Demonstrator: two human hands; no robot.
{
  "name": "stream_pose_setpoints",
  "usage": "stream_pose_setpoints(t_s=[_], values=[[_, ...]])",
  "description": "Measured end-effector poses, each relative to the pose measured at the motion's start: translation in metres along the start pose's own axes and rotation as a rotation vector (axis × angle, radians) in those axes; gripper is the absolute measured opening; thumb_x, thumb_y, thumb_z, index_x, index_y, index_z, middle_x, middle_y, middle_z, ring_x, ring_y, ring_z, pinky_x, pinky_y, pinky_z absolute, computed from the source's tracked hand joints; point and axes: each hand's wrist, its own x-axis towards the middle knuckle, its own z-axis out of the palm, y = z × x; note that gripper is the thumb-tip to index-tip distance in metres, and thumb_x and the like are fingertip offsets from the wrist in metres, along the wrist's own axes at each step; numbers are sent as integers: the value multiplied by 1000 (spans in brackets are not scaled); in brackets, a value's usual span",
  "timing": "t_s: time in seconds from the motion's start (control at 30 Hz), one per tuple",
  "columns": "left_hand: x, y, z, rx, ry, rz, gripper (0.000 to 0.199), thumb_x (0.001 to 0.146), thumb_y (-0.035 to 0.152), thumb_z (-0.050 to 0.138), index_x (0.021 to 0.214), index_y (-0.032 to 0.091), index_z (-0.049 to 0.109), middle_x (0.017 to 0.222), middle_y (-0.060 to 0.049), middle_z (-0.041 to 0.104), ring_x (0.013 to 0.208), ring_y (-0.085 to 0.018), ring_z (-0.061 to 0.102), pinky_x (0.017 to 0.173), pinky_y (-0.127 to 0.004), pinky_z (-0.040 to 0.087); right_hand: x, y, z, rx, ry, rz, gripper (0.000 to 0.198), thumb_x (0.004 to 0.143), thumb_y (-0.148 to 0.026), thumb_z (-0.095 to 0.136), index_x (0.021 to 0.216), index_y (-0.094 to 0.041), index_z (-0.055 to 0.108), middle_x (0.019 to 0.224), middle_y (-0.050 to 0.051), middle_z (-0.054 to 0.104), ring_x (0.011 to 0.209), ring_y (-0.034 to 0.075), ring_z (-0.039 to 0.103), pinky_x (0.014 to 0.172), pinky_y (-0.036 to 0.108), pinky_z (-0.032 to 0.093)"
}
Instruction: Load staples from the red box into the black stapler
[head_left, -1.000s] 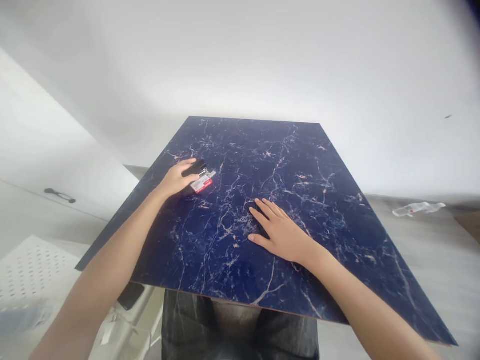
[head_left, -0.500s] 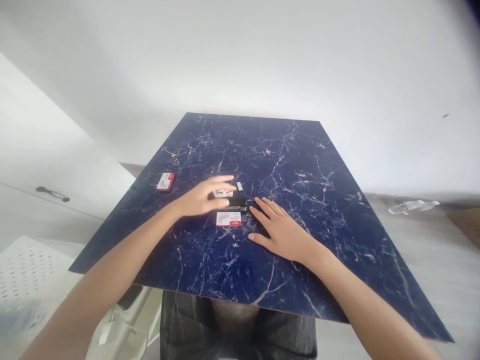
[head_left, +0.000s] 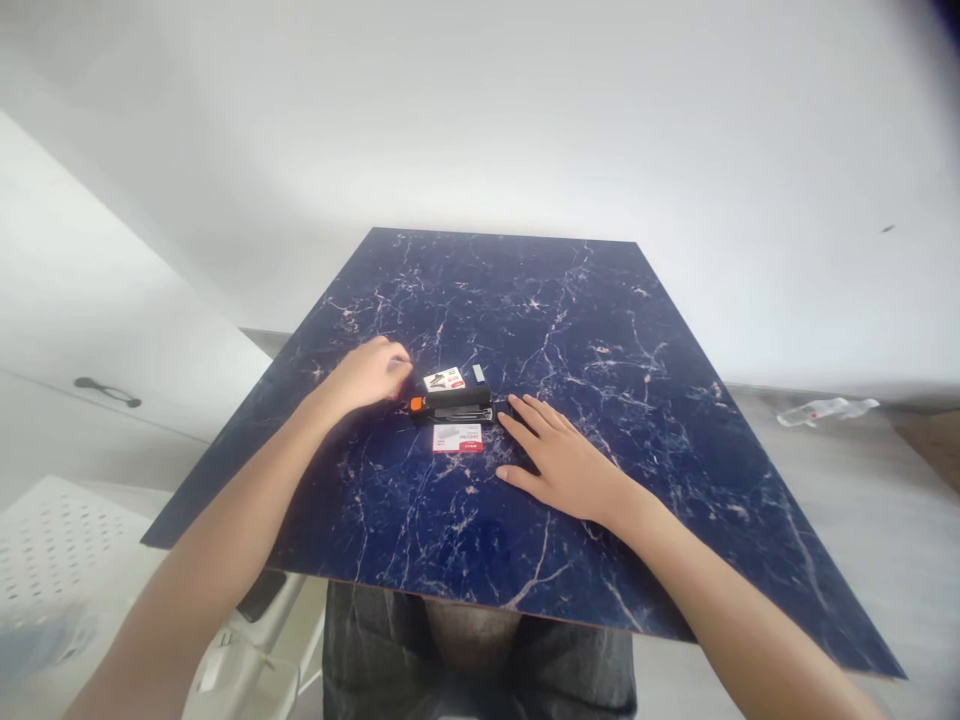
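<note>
A black stapler [head_left: 453, 401] with an orange end lies mid-table. Just behind it is a small white-and-red box [head_left: 444, 379] with a dark picture, and in front lies a red-and-white staple box [head_left: 457, 438]. To the stapler's left, my left hand [head_left: 373, 368] is closed, its fingers curled downward. The other red-and-white staple box no longer shows at the left; it appears to be in this hand, largely hidden. Flat on the table, my right hand [head_left: 559, 455] is open with its fingers spread, its fingertips close to the stapler's right end.
A small pale strip [head_left: 479, 374] lies behind the stapler. The dark blue marbled table [head_left: 525, 290] has a wall behind it. At the left are a cabinet handle [head_left: 109, 391] and a white perforated chair [head_left: 56, 540]; a clear plastic bottle [head_left: 825, 411] lies beyond the right edge.
My left hand has moved left from over the stapler and its fingers have curled. The staple box at the left has gone from its spot. My right hand stays put.
</note>
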Motion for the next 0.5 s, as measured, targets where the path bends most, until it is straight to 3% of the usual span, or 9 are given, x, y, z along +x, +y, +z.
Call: stream_pose_setpoints(t_s=[0.07, 0.17, 0.33, 0.4, 0.5], values=[[-4, 20, 3, -124, -67, 112, 37, 101, 49, 47, 110, 27, 76, 111, -7, 75, 95, -27, 72, 90, -41, 55, 0, -1, -1, -2, 5, 1, 82, 103, -71, 40, 167, -22, 34, 176, 12, 22, 162, 37, 18, 129, 61, 27], [-7, 35, 6, -211, -41, 179, 40, 105, 49, 42, 112, 28, 75, 117, -5, 76, 102, -26, 72, 92, -39, 53, 1, -4, -4, -2, 41, 5, 78, 104, -68, 40, 163, -18, 41, 173, 14, 32, 160, 37, 26, 128, 59, 30], [-6, 33, 6, -260, -71, 201, 42, 107, 50, 41, 111, 26, 75, 120, -4, 76, 107, -25, 71, 95, -38, 52, 25, 2, -13, 90, 220, 79, 52, 110, -33, 30, 154, -18, 53, 148, 13, 64, 136, 31, 58, 117, 53, 44], [-6, 32, 6, -256, -90, 227, 42, 107, 51, 40, 113, 27, 74, 119, -4, 76, 107, -25, 71, 94, -38, 51, 45, 10, -14, 88, 260, 64, 52, 106, -21, 30, 153, -15, 53, 147, 14, 64, 132, 30, 60, 114, 50, 46], [-7, 32, 7, -226, -71, 278, 43, 108, 48, 38, 112, 25, 75, 117, -5, 76, 106, -25, 70, 95, -38, 51, 79, 20, -13, 50, 213, -42, 58, 98, -7, 34, 153, -11, 53, 159, 15, 54, 142, 27, 52, 118, 47, 39]])
